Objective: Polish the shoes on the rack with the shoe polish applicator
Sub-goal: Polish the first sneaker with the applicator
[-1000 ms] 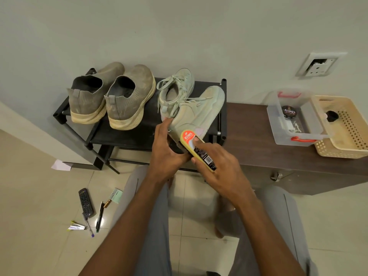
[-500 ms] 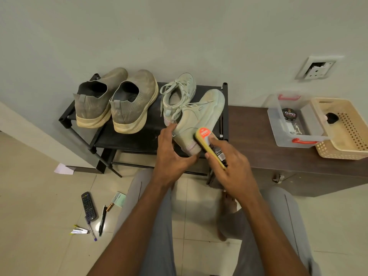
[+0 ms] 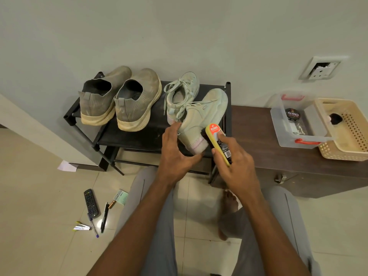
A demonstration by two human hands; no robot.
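From the head view, the left hand point(image 3: 175, 154) has its fingers curled around the heel of the pale green sneaker point(image 3: 203, 118), tilted on the black shoe rack point(image 3: 127, 136) against its laced twin point(image 3: 182, 96). The right hand point(image 3: 237, 166) grips the yellow polish applicator point(image 3: 218, 142) (Kiwi label up), index finger pressed along the top, dark sponge touching the sneaker's heel side. The grey slip-on pair point(image 3: 119, 100) sits at the rack's left end. A remote point(image 3: 91, 203) lies on the floor.
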